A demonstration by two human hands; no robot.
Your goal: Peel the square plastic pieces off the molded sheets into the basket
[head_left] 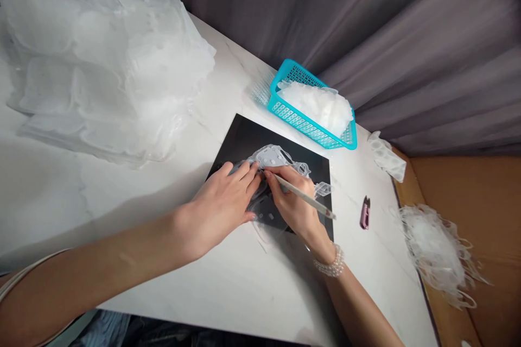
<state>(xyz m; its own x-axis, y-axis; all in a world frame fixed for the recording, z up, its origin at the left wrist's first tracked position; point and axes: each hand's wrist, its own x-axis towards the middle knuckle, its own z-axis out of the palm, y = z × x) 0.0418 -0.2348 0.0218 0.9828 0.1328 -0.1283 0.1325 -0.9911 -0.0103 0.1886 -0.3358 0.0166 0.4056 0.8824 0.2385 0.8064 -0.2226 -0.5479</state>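
A black mat [240, 138] lies on the table with a translucent, frosted plastic piece [272, 157] on it, cut with openings and small raised dots. My left hand [226, 195] rests over the piece's left part, fingers spread and lying flat, holding nothing. In my right hand [295, 200] is a slim, pale pen-like tool [305, 196], gripped between thumb and fingers. Its back end points down and right. The tip is hidden by my fingers, close to my left fingertips. A beaded bracelet [331, 263] circles my right wrist.
A large heap of translucent sheets [101, 64] covers the left. Behind the mat stands a turquoise basket [301, 124] of white translucent pieces. To the right lie small pink snips [365, 213], a translucent scrap [386, 157] and tangled offcuts [435, 249] by a cardboard box [472, 189].
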